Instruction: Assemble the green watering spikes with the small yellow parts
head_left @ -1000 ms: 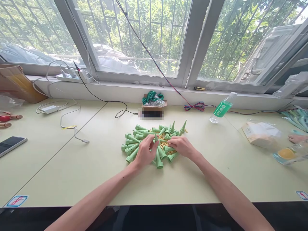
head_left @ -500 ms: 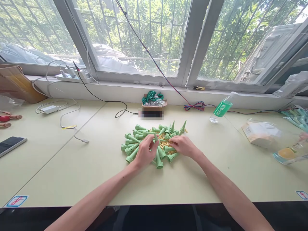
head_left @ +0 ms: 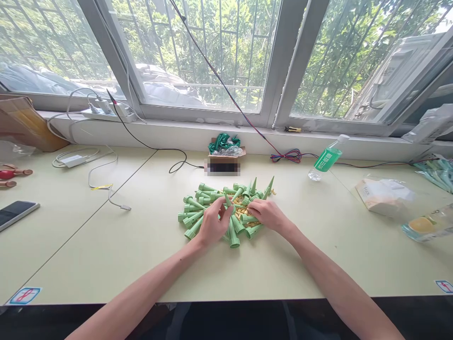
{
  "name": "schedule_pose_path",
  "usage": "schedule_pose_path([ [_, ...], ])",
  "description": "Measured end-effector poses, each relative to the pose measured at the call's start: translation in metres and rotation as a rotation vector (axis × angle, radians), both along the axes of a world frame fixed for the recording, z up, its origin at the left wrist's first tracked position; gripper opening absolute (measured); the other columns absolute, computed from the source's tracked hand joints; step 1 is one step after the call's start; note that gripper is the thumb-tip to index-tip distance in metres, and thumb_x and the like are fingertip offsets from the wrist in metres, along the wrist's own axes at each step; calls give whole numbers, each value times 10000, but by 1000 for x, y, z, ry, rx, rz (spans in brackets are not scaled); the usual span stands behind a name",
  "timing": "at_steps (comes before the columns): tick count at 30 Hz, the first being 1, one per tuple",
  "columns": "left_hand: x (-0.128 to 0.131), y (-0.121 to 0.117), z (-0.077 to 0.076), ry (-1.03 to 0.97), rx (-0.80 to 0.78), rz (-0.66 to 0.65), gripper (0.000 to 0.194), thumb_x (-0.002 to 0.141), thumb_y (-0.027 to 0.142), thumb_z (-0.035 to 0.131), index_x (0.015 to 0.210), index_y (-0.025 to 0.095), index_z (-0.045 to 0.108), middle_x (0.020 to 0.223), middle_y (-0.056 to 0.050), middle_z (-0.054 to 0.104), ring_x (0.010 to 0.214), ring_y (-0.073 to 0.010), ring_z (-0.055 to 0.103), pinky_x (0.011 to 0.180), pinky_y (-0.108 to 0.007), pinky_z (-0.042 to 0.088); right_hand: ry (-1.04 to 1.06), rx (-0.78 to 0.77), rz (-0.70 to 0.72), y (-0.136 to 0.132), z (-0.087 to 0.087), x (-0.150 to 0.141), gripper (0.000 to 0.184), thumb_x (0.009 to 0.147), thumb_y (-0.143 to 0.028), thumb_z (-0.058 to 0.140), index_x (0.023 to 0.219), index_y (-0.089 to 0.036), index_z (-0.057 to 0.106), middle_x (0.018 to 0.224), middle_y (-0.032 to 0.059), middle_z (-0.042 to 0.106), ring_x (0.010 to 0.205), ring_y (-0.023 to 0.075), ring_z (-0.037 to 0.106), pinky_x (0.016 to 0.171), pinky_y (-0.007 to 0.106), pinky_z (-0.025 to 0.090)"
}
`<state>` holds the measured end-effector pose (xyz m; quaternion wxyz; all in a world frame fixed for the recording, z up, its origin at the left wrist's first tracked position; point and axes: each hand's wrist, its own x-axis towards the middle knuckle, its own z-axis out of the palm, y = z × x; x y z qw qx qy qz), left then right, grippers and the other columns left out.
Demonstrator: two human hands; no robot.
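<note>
A: What's the largest thing there?
B: The pale worktop [head_left: 141,264]. At its far edge, over on the left, stands a brown carton [head_left: 35,123].

A: And next in size?
B: A heap of green spikes [head_left: 234,236], about midway between the near and far edges. Many at its left have their wide capped ends facing outward.

A: Where are the hands?
B: Both at the heap. The left hand [head_left: 214,222] is at its near side; the right hand [head_left: 269,215] reaches in from the right, fingers curled and bunched together. I can't tell whether they grip anything.

A: Anything smaller around?
B: A clear-wrapped pack [head_left: 382,196] well to the right, then a tilted bottle [head_left: 327,159] near the far edge, and a phone [head_left: 17,213] lying well to the left.

A: And the smallest?
B: One green spike [head_left: 227,200], pinched between the left thumb and fingers, point up. Smaller again, yellow pieces [head_left: 241,212] lie among the heap, between the hands.
</note>
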<state>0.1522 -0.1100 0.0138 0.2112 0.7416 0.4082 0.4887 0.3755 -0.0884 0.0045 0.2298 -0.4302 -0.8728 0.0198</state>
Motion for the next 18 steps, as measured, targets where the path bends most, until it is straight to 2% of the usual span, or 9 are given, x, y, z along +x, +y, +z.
schedule_pose_path([
  [5,0,-1,7,-95,-138,-41,228,957,354,535,1117,209,609,957,-44,697,705,-135,605,580,-243,531,186,21,-2,-6,7,-5,177,1004,-200,461,869,-178,573,827,24,615,674,118,545,626,234,398],
  [9,1,-2,11,-142,-217,-82,269,961,366,530,1173,210,585,993,-64,710,836,-176,664,592,-248,518,272,79,-10,-11,12,-11,156,1016,-206,417,911,-184,530,867,35,549,654,115,495,587,227,401],
  [12,2,-4,13,-151,-268,-107,281,963,376,526,1183,206,568,1013,-71,707,832,-180,664,592,-253,506,278,113,-6,-14,11,-16,126,1020,-216,401,961,-187,508,994,75,516,652,108,469,528,218,375],
  [15,3,-5,15,-154,-302,-127,277,969,383,516,1176,203,552,1027,-75,702,833,-177,657,610,-253,502,284,130,41,-15,10,-19,110,1025,-207,381,972,-195,477,1064,93,514,639,101,451,515,217,364],
  [18,3,-5,14,-165,-310,-141,263,972,386,511,1157,201,535,1024,-77,701,882,-187,662,657,-262,514,337,136,122,-16,10,-21,109,1025,-172,366,969,-205,455,982,65,555,682,114,482,594,231,420],
])
